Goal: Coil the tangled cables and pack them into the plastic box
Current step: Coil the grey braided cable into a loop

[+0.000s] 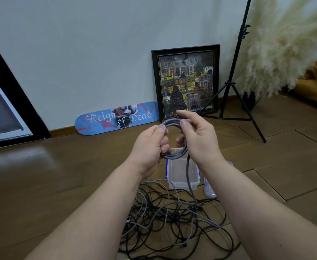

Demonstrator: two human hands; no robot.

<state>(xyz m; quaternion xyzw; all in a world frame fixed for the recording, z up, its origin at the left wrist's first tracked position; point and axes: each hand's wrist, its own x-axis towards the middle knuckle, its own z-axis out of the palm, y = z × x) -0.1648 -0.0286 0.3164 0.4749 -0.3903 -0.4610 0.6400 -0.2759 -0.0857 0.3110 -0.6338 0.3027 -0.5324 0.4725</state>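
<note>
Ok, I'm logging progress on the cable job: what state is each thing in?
Braided cable: partly coiled, tail hanging down.
Left hand: grips the coil.
Right hand: pinches the coil's top.
Plastic box: open, empty.
Lid: off, beside the box.
Cable pile: tangled on the floor.

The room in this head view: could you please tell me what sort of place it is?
Probably a living room or home studio: a framed picture and skateboard deck lean against the wall, beside a tripod stand on wooden flooring.

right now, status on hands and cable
Both hands on coil: left hand, right hand gripping braided cable coil. Tail hangs into tangled cables. Plastic box open below, nothing blocking.
</note>
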